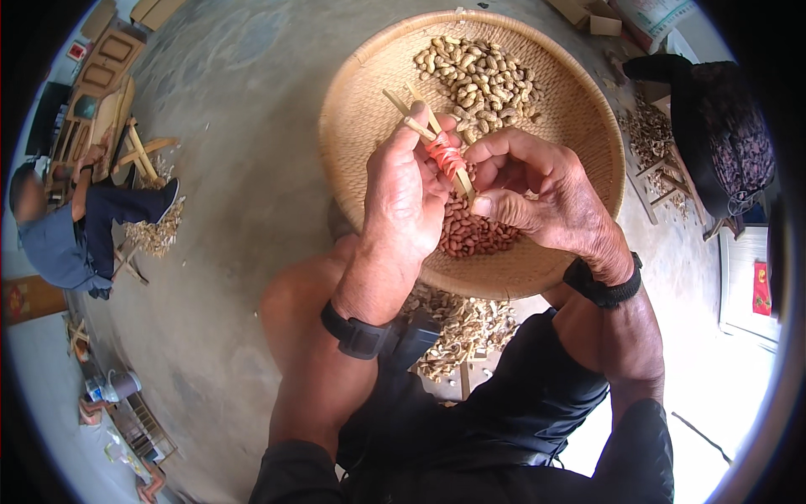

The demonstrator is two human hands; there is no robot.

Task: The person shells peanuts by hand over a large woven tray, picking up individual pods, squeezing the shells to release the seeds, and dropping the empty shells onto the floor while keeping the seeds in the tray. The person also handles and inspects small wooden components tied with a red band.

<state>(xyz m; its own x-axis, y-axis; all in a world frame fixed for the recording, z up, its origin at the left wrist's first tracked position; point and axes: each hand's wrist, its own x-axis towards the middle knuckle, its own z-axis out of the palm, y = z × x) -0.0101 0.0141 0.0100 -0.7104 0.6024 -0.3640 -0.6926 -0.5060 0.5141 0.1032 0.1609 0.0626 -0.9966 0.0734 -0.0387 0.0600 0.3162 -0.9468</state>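
Observation:
My left hand (401, 189) is wrapped round bamboo tongs (460, 178), two light sticks bound with a pinkish-red band. Their split ends stick up past my fingers, and the bound end slants down to the right. At that lower end my right hand (537, 189) has its thumb and forefinger drawn together; what lies in them, if anything, I cannot make out. Both hands are over a round woven basket (357, 105). Unshelled peanuts (483, 80) are heaped at its far side. Reddish shelled peanut kernels (470, 231) form a pile at its near side, partly behind my hands.
Empty peanut shells (466, 328) are heaped below the basket, between my legs. At the left a seated person (71, 218) is beside wooden furniture (109, 59) and another shell heap (155, 235). A dark bag-like bundle (722, 134) rests on a wooden stool (672, 181) at the right.

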